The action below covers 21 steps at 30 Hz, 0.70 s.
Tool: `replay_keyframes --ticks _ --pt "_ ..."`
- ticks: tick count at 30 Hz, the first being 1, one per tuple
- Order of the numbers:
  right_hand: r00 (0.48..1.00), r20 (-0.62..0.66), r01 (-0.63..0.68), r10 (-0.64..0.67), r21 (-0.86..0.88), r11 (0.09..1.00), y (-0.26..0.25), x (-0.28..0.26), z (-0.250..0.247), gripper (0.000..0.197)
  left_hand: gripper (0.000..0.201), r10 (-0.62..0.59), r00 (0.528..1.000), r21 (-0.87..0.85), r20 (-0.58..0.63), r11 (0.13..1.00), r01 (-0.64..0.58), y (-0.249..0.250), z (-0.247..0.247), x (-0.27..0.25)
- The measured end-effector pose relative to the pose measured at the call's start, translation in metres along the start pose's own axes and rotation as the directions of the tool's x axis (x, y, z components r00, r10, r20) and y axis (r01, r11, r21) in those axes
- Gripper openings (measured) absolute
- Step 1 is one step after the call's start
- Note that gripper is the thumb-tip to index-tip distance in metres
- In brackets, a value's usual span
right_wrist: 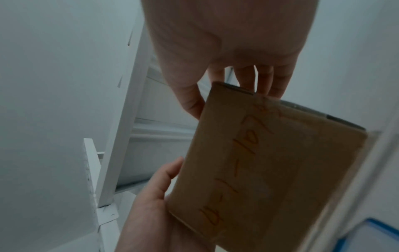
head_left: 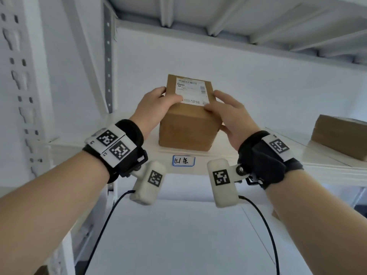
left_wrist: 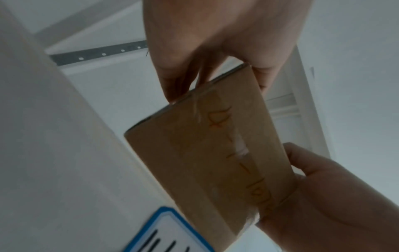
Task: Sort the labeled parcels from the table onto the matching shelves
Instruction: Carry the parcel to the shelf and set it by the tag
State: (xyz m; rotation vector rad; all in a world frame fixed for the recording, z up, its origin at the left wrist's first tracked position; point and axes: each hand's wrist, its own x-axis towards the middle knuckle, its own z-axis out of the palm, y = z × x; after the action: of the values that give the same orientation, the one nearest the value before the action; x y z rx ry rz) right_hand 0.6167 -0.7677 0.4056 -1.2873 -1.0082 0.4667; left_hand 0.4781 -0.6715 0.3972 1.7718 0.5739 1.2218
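Observation:
A brown cardboard parcel [head_left: 186,126] with a white shipping label on top stands at the front edge of a white shelf [head_left: 248,155]. Directly below it, a blue-bordered handwritten tag [head_left: 183,161] is stuck to the shelf edge. My left hand [head_left: 158,102] grips the parcel's left side with the thumb on top. My right hand [head_left: 224,108] grips the right side the same way. In the left wrist view the parcel [left_wrist: 215,153] shows a taped face with orange handwriting between the left hand [left_wrist: 215,51] and the right hand [left_wrist: 323,196]. The right wrist view shows the same parcel [right_wrist: 270,162].
A second cardboard box [head_left: 337,135] lies on the same shelf at the far right. A perforated white upright [head_left: 21,86] stands at the left, and a grey slotted post [head_left: 108,62] at the back left. Another shelf board [head_left: 238,20] runs overhead.

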Motion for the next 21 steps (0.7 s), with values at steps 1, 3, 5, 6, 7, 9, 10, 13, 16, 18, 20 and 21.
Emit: replay_keyframes --ticks 1,3,5,6,7,9,10,13,16,18,20,21 --pt "1.0 -0.01 -0.013 0.013 -0.011 1.0 0.0 0.003 0.001 0.048 0.028 -0.016 1.0 0.021 0.013 1.0 0.015 -0.001 0.002 0.002" --pt "0.999 -0.011 -0.034 0.034 -0.035 0.999 0.001 0.008 0.0 0.04 0.034 -0.045 0.998 0.056 0.032 0.998 0.043 -0.006 0.006 0.006" --pt "0.999 -0.009 -0.053 0.052 -0.059 0.997 0.002 0.012 0.0 0.035 0.042 -0.07 0.997 0.065 0.03 0.996 0.068 -0.01 0.007 0.009" --pt "0.998 -0.008 -0.059 0.059 -0.071 0.996 0.002 0.015 0.001 0.034 0.045 -0.082 0.996 0.072 0.026 0.994 0.08 -0.012 0.007 0.011" --pt "0.998 -0.005 -0.061 0.061 -0.086 0.994 0.003 0.016 0.002 0.032 0.049 -0.091 0.996 0.081 0.021 0.993 0.089 -0.013 0.006 0.012" --pt "0.998 -0.001 -0.064 0.064 -0.115 0.991 0.003 0.018 0.005 0.031 0.062 -0.111 0.994 0.095 0.01 0.989 0.11 -0.015 0.005 0.015" --pt "0.998 0.0 -0.067 0.068 -0.131 0.989 0.004 0.019 0.006 0.031 0.068 -0.123 0.992 0.101 0.009 0.987 0.121 -0.016 0.004 0.016" --pt "0.997 -0.018 -0.078 0.076 -0.176 0.981 0.005 0.02 0.012 0.038 0.04 -0.129 0.991 0.099 0.027 0.987 0.125 -0.02 0.002 0.02" --pt "0.997 -0.022 -0.08 0.077 -0.201 0.976 0.005 0.024 0.016 0.04 0.026 -0.127 0.991 0.095 0.042 0.988 0.123 -0.022 0.0 0.024" --pt "0.997 -0.018 -0.08 0.077 -0.209 0.975 0.006 0.027 0.018 0.038 0.036 -0.125 0.991 0.104 0.041 0.987 0.12 -0.024 -0.001 0.025" --pt "0.997 -0.025 -0.081 0.077 -0.226 0.971 0.006 0.029 0.019 0.041 0.056 -0.124 0.992 0.121 0.029 0.985 0.12 -0.027 -0.001 0.027" --pt "0.997 -0.029 -0.08 0.075 -0.235 0.969 0.006 0.03 0.02 0.042 0.062 -0.124 0.992 0.132 0.032 0.984 0.119 -0.027 -0.002 0.028"
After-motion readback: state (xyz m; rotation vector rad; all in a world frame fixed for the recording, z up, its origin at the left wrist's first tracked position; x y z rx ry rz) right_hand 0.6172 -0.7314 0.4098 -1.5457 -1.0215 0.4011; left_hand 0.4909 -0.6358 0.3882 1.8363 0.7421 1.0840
